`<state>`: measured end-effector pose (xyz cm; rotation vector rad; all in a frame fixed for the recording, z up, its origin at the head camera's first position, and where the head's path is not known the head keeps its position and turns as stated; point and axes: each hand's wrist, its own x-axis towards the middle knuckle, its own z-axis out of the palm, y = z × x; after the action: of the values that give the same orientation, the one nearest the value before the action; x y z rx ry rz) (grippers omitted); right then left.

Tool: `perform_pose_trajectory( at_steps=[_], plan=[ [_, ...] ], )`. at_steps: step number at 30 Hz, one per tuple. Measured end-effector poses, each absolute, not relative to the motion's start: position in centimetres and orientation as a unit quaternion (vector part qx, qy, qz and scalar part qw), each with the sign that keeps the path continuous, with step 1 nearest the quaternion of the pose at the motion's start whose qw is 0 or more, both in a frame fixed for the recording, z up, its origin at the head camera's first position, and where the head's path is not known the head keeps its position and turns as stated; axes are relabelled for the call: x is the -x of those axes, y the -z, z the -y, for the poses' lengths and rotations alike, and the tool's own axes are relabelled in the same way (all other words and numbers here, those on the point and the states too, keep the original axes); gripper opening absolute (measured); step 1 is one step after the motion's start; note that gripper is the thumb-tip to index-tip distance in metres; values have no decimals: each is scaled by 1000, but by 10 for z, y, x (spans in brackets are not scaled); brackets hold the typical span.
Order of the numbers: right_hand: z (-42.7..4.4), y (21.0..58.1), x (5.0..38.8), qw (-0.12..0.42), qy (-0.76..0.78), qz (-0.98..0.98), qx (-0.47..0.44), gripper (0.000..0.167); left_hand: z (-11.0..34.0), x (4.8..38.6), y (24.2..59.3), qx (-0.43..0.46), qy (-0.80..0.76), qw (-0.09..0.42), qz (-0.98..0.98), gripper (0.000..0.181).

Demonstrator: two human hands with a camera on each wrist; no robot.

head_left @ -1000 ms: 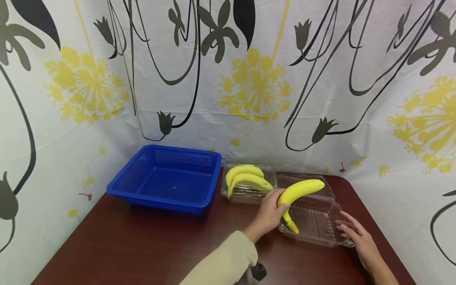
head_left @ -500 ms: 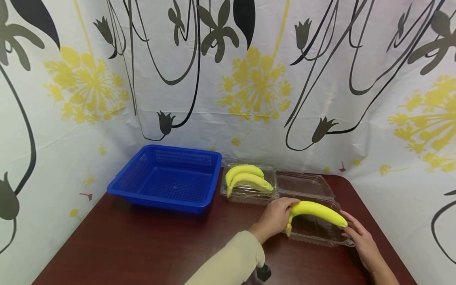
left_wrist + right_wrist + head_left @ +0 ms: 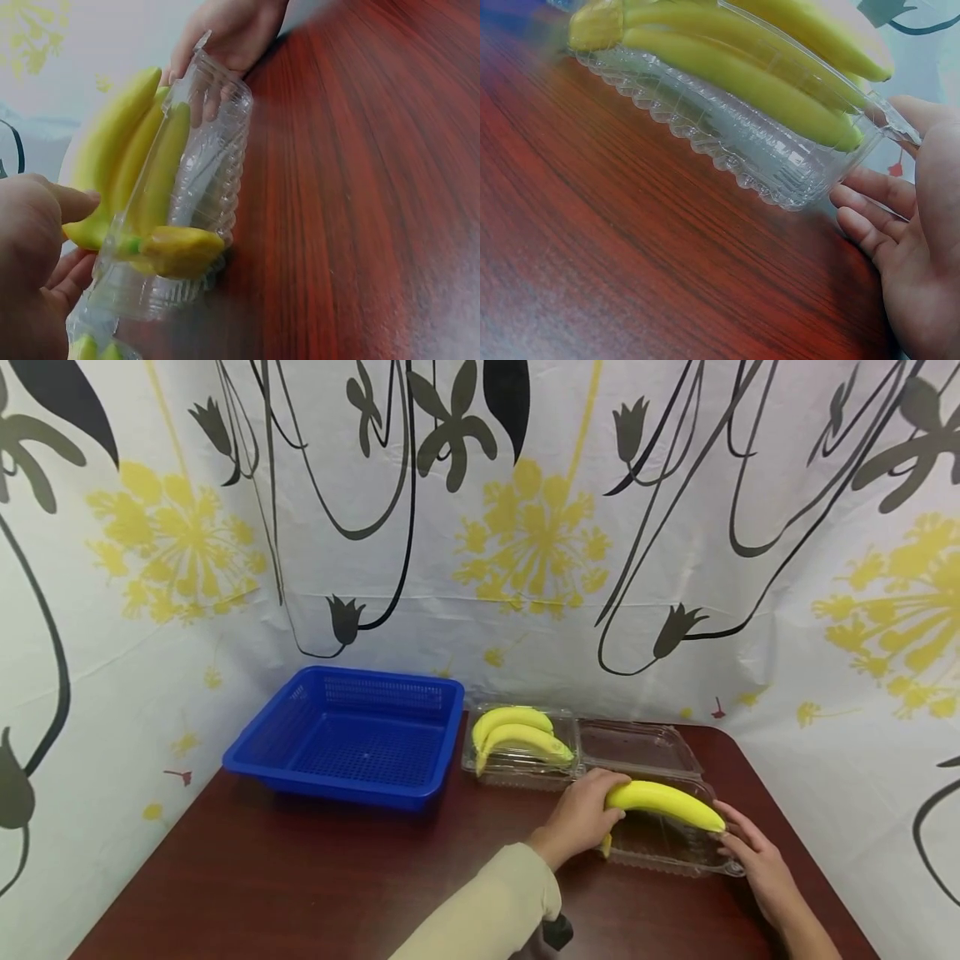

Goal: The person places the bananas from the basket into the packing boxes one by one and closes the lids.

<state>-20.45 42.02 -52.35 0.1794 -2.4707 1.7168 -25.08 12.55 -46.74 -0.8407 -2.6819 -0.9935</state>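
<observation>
Far box [image 3: 517, 782] filled, near box [image 3: 675, 863] seemingly half done
Banana bunch [image 3: 667, 802] was gripped by left hand [image 3: 581, 814], partly inside; right end was touched by right hand's [image 3: 763, 860] loose fingers. Lid [image 3: 637, 748] wasn't closed yet.

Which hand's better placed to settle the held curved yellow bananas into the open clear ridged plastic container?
Probably the left hand: it grips the bananas near their stem end, at the container. The right hand is at the container's other end, so it looks better suited to steadying it.
</observation>
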Motion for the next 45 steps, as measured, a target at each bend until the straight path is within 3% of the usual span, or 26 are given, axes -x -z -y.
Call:
perform_pose_trajectory(
  at_steps=[22,35,39,45],
  plan=[
    [-416,522,203,70,-555,827,-49,51,-124,251,471,262,308,123,906,37],
    [-414,523,203,80,-552,829,-44,51,-102,241,495,231,416,209,854,28],
    [-414,522,201,78,-551,830,-41,52,-98,237,502,212,438,183,854,31],
    [-413,523,202,85,-556,826,-44,51,-96,234,514,173,583,47,792,47]
  ],
)
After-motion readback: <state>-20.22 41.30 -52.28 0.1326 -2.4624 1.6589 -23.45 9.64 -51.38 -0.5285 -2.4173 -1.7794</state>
